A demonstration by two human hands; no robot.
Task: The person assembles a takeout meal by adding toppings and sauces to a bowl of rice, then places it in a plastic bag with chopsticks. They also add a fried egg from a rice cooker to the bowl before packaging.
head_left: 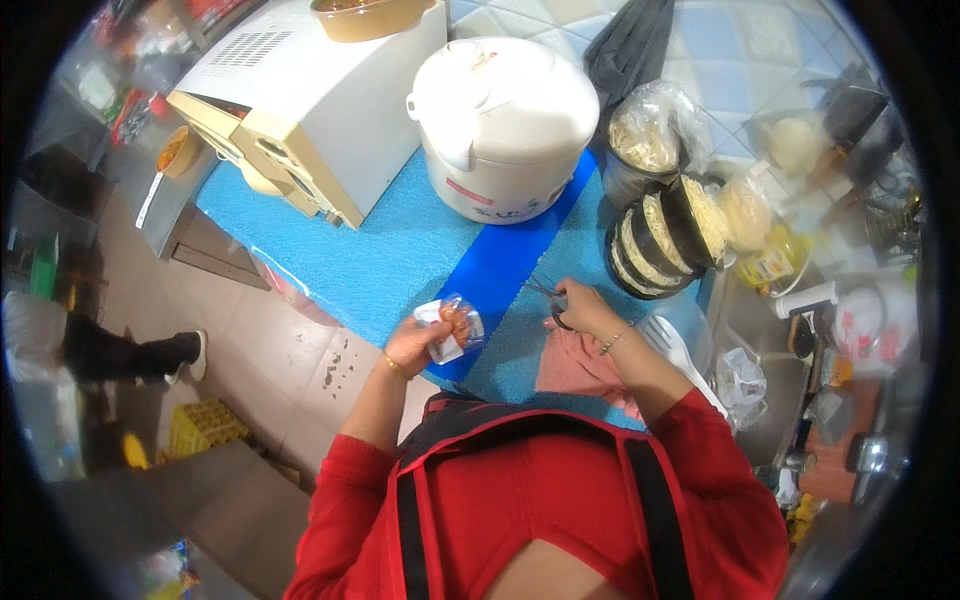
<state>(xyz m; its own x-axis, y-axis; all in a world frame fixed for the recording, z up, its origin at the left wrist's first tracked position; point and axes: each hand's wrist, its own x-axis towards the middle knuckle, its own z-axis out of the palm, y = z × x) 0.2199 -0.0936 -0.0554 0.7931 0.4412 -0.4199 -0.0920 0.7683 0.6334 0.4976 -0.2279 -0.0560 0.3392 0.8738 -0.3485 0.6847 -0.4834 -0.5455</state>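
— Fingers of the left hand (412,343) are curled around a small clear packet (456,325) with something orange-brown inside, holding it up just left of the frame's centre, over the edge of the blue mat (400,250). See it?

— Yes. And the right hand (585,308)?

— Its fingers are closed through the handles of a pair of scissors (550,296), right of the packet; the blades point toward the upper left, lying low over the mat, apart from the packet.

— What sits under that wrist?

— A pink cloth (578,368), at the counter's near edge. A white plastic fork-like utensil (680,355) lies just to its right.

— And behind?

— A white rice cooker (500,125) stands at top centre, lid down. A cream microwave (300,110) is in the upper left with a brown bowl (368,15) on top. To the right of centre, stacked black containers of noodles (655,240) lean on their side, with bagged noodles (650,130) above them.
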